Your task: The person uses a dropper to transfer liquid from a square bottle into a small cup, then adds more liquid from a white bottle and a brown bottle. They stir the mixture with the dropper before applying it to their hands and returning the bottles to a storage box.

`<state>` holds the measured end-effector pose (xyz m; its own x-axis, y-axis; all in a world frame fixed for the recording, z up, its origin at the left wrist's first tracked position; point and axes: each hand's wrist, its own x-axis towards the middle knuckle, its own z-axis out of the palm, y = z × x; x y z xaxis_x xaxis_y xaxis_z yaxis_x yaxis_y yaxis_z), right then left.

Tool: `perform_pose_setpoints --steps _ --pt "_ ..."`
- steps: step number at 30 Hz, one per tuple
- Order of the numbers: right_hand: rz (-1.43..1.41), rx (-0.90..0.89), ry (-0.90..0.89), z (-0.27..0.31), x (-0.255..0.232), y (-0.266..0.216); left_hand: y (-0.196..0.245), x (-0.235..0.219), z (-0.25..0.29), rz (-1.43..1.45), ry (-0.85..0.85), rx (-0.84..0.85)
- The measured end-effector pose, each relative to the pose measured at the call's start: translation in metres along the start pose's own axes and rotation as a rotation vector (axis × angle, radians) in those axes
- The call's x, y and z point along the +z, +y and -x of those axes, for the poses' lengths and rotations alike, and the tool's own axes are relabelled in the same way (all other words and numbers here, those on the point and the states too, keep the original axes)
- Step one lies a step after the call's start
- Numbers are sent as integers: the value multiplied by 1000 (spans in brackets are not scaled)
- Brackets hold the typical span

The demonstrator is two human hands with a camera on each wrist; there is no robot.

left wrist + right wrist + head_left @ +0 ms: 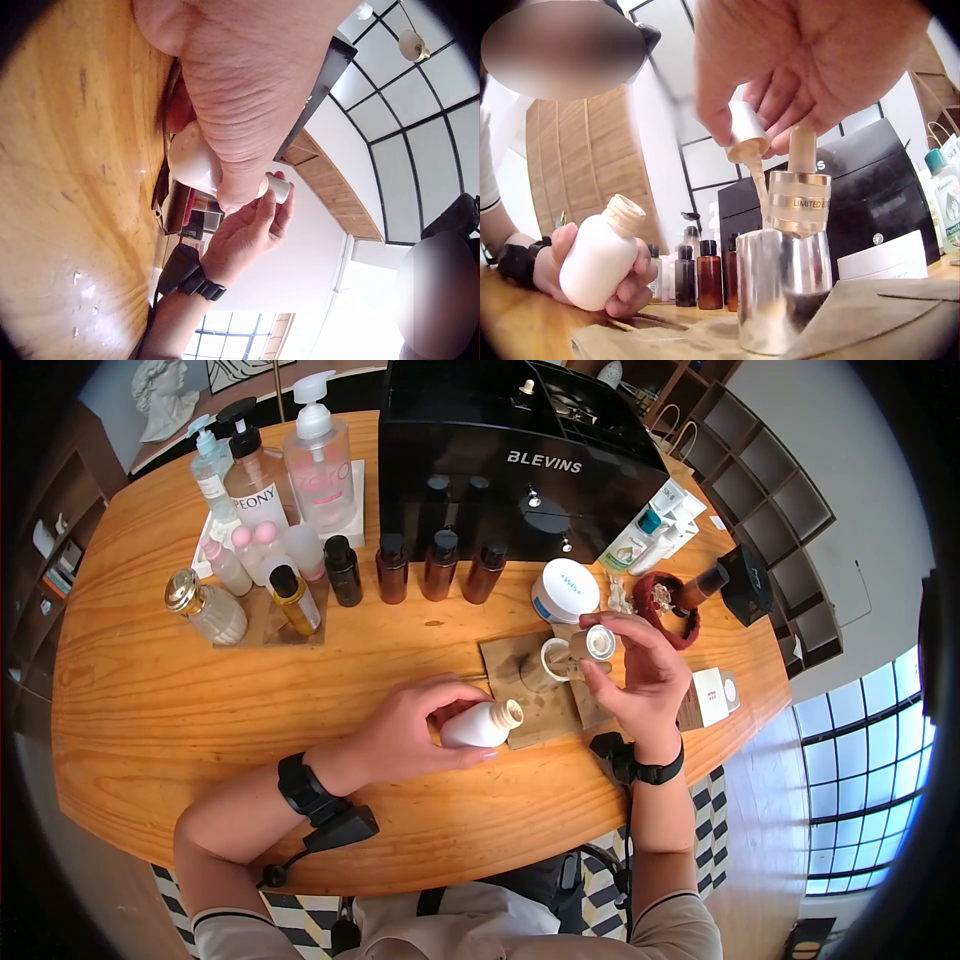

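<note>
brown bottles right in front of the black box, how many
3: left bottle, middle bottle and right bottle, in a row before the box; none looks hidden in the head view.

A wooden tabletop (pixel 130 710) with curved edges filled the middle of a pale-walled room, where white light glowed through a black-framed window (pixel 865 760) at right. Open shelving (pixel 765 470) stood behind, a patterned rug (pixel 710 822) lay below, and a white bust (pixel 165 400) occupied the far left corner.
</note>
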<state>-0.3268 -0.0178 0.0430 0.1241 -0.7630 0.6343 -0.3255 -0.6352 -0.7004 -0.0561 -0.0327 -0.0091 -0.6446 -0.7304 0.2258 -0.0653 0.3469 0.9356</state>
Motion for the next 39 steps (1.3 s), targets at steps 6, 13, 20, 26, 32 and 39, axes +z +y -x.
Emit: perform_pose_setpoints --steps 6,13,20,26,32,39 --pt "119 -30 -64 0 0 0 1 0 -1 -7 0 7" --pt "110 -52 -72 -1 -3 -3 1 0 0 -28 -3 53" --pt "163 -52 -72 -1 -2 -3 25 6 2 -96 -94 66" --pt "206 -78 -98 -2 1 -3 30 20 0 -289 -361 227" --pt "178 -111 -31 -4 -1 -6 25 35 -15 -193 -503 183" --pt "211 -88 -49 -3 -1 -2 14 47 -23 -121 -613 209"
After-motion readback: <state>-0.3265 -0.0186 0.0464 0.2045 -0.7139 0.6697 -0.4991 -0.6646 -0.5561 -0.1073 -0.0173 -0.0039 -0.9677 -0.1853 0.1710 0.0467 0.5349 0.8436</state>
